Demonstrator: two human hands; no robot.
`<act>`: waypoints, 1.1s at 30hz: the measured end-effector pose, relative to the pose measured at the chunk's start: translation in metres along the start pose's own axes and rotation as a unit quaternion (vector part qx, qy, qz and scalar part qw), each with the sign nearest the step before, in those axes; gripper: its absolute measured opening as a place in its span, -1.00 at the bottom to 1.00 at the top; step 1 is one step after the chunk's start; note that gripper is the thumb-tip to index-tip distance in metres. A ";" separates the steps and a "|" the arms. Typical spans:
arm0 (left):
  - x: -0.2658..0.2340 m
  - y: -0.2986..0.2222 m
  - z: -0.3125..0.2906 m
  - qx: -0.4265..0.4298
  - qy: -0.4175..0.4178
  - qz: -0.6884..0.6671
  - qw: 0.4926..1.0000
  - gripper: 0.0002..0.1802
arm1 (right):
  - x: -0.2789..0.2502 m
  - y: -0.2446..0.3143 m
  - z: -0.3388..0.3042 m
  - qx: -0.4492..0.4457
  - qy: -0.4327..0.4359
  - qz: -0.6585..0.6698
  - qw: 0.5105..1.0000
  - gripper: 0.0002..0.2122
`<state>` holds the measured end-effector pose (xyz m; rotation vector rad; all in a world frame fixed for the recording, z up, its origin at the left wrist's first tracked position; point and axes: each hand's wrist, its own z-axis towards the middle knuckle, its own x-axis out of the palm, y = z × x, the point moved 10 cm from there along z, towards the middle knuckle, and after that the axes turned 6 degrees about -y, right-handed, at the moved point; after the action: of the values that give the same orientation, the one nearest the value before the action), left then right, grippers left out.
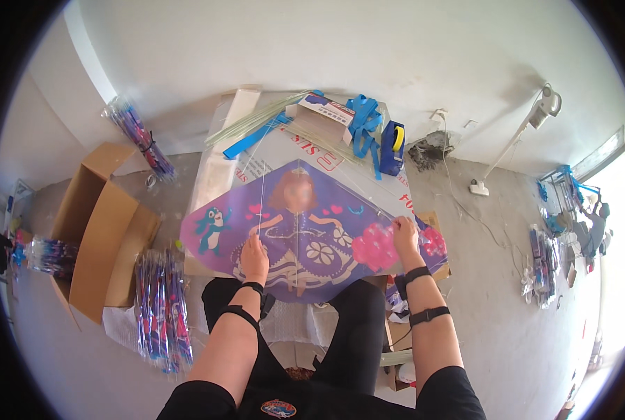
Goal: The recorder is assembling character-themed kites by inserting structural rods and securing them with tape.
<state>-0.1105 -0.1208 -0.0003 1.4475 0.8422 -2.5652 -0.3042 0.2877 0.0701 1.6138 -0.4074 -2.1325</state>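
Note:
A purple kite (317,238) printed with a figure in a gown, pink flowers and a blue animal lies spread before me, its lower part reaching over my lap. Down its middle runs a thin pale rod (297,231). My left hand (254,257) is closed over the kite's left half, fingertips pinched at a second thin pale strand (259,199), a rod or a cord. At the upper right edge, my right hand (405,239) pinches the kite, beside a thin rod lying along that edge. What sits inside its fingertips is too small to make out.
On the table's far side lie pale thin rods (256,120), an opened small box (324,112), blue strips (363,126) and a blue tape dispenser (393,148). Cardboard boxes (102,238) and wrapped bundles (162,308) stand left. A stick vacuum (512,143) leans on the wall.

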 end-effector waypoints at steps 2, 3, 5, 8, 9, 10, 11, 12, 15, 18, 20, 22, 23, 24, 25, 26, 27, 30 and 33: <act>-0.002 -0.005 0.000 0.003 -0.024 -0.015 1.000 -0.80 | 0.004 0.019 0.027 -0.027 -0.013 -0.009 1.000 -0.92; -0.001 -0.005 0.003 0.003 -0.023 -0.014 1.000 -0.80 | 0.008 0.030 0.041 -0.039 -0.010 -0.012 0.999 -0.92; -0.006 -0.006 0.002 0.019 -0.041 -0.015 0.999 -0.80 | 0.016 0.051 0.067 -0.057 -0.009 -0.033 0.998 -0.91; -0.001 -0.006 0.000 -0.001 -0.006 -0.020 1.000 -0.79 | 0.007 0.086 0.083 -0.130 -0.096 -0.077 0.984 -0.81; 0.001 -0.005 -0.001 0.000 -0.001 -0.020 1.000 -0.79 | 0.012 0.083 0.085 -0.126 -0.094 -0.079 0.984 -0.81; 0.000 -0.005 0.000 0.004 -0.016 -0.018 1.000 -0.79 | 0.022 0.076 0.086 -0.107 -0.071 -0.067 0.989 -0.77; -0.001 -0.006 0.000 0.009 -0.030 -0.017 0.999 -0.78 | 0.029 0.067 0.085 -0.087 -0.048 -0.055 0.994 -0.72; 0.000 -0.008 0.000 0.010 -0.023 -0.020 0.999 -0.78 | 0.032 0.055 0.078 -0.082 -0.046 -0.060 0.994 -0.72; 0.002 -0.005 0.002 -0.003 -0.007 -0.007 1.000 -0.78 | 0.027 -0.010 0.050 0.023 -0.065 -0.087 0.994 -0.68; -0.002 0.007 -0.001 0.012 -0.026 0.003 1.000 -0.79 | 0.005 -0.074 0.017 0.181 -0.087 -0.116 0.973 -0.65; 0.000 0.002 0.000 0.010 -0.017 0.004 1.000 -0.79 | -0.014 -0.148 -0.009 0.295 -0.100 -0.143 0.939 -0.63; 0.013 -0.026 0.006 0.021 0.002 -0.028 0.999 -0.79 | 0.000 -0.273 -0.052 0.508 -0.092 0.178 0.838 -0.72; 0.007 -0.004 0.002 0.009 0.012 0.008 1.000 -0.78 | 0.041 -0.236 -0.061 0.490 -0.045 0.349 0.797 -0.73; 0.006 -0.002 0.002 0.011 0.011 0.010 1.000 -0.78 | 0.042 -0.235 -0.063 0.491 -0.045 0.351 0.796 -0.73; 0.003 0.000 0.001 0.012 0.001 0.009 1.000 -0.78 | 0.048 -0.227 -0.060 0.473 -0.015 0.386 0.791 -0.76; 0.000 0.001 0.001 0.012 -0.010 0.008 1.000 -0.78 | 0.054 -0.218 -0.057 0.454 0.015 0.421 0.785 -0.79; 0.002 -0.002 0.001 0.017 -0.011 0.003 1.000 -0.78 | 0.051 -0.221 -0.057 0.453 0.008 0.422 0.785 -0.79; -0.002 -0.010 0.001 0.047 -0.047 -0.013 0.998 -0.80 | 0.028 -0.222 -0.041 0.409 -0.068 0.337 0.845 -0.84; 0.002 -0.007 -0.001 0.037 -0.028 -0.020 0.999 -0.78 | 0.003 -0.212 -0.036 0.400 -0.113 0.252 0.874 -0.88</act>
<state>-0.1131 -0.1140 0.0005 1.3835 0.7848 -2.6803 -0.3045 0.4697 -0.0438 1.3670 -1.7606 -1.8124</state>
